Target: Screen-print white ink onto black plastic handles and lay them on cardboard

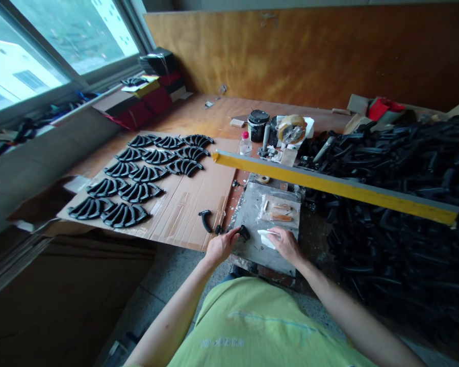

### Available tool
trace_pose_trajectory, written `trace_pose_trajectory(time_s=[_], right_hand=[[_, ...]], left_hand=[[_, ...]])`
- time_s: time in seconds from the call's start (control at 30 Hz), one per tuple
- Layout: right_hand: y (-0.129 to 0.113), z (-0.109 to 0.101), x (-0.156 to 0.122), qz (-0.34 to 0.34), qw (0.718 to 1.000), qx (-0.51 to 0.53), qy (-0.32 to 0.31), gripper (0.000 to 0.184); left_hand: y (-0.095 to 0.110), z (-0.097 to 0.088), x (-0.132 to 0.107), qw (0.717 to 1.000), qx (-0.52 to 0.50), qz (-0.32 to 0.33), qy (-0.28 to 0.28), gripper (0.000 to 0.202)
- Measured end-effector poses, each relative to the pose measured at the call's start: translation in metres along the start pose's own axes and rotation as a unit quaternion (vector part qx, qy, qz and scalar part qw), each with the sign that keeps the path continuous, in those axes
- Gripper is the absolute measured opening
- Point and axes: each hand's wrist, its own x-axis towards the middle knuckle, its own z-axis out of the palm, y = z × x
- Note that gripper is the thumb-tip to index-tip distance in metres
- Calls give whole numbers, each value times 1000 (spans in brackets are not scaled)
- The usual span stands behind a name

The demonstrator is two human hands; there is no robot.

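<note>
1. Left hand [219, 247]: the fingers are closed on a black handle [245, 233], which sticks out past them over the gray board [250, 205].
2. Right hand [288, 243]: the fingers pinch a white sheet [266, 238], near the handle.

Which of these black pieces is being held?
The black piece in the left hand, over the grey board; the fanned pieces and big pile lie untouched.
</note>
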Motion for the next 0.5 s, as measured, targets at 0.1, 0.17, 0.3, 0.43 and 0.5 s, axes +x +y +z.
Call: trace_pose_trajectory(time_s=[0.1,0.17,0.3,0.43,0.5], right_hand=[[16,-26,13,99,987,126,21,32],[34,-53,23,122,971,180,100,38],[73,-126,63,111,939,178,273,36],[95,-181,140,84,930,189,304,40],[98,-192,183,86,925,210,305,44]], left_hand=[[-2,3,1,1000,0,0,-5,46],[-3,5,3,1000,0,-3,-10,46],[-5,7,7,1000,-22,-7,-22,45],[-5,7,8,998,-47,-27,-36,45],[-4,8,8,997,-55,-41,-43,46]])
